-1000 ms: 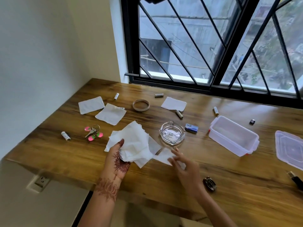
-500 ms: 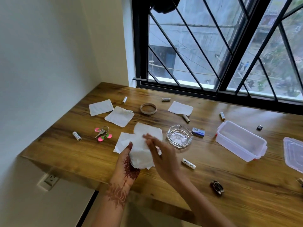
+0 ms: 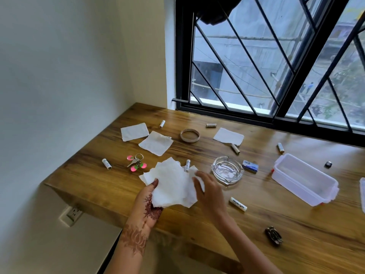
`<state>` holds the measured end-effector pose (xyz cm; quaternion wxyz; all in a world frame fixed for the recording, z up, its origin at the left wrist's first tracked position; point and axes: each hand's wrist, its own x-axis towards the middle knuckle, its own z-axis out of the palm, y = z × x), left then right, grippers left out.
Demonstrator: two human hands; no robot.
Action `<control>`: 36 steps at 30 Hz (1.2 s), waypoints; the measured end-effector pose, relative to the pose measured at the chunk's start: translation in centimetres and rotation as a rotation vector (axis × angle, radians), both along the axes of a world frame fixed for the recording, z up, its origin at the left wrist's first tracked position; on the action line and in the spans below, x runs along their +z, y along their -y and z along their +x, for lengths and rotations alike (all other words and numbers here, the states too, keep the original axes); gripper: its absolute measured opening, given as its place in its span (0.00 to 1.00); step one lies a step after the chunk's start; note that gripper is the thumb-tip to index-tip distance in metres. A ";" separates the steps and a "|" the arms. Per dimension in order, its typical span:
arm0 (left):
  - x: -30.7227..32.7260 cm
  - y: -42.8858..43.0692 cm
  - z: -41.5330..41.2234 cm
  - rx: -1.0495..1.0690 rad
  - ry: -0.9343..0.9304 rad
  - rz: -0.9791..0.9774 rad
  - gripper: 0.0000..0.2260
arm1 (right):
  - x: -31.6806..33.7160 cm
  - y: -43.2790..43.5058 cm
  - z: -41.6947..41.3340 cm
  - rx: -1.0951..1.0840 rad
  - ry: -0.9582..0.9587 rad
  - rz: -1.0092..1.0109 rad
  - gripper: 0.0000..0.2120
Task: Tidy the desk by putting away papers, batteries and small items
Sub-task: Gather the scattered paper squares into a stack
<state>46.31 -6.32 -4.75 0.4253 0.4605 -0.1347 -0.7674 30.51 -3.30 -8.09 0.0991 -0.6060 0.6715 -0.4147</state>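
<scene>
Grainy wooden desk point(image 3: 256, 224) below a black-barred window point(image 3: 280, 107). At six o'clock the left hand point(image 3: 147, 206) grips a soft white paper stack point(image 3: 169, 184); the right hand point(image 3: 209, 192) pinches its edge. A translucent rectangular box point(image 3: 290, 184) sits at three o'clock.

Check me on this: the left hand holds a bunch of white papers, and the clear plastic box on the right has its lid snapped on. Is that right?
Not quite. The head view shows the plastic box open, with no lid on it; the lid lies apart at the right edge of the picture. The rest stands: the left hand does hold the white papers.
</scene>
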 end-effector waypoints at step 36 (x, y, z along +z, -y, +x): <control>0.8 0.0 1.4 0.044 -0.004 0.014 0.10 | 5.7 1.2 6.7 -0.012 0.326 -0.310 0.09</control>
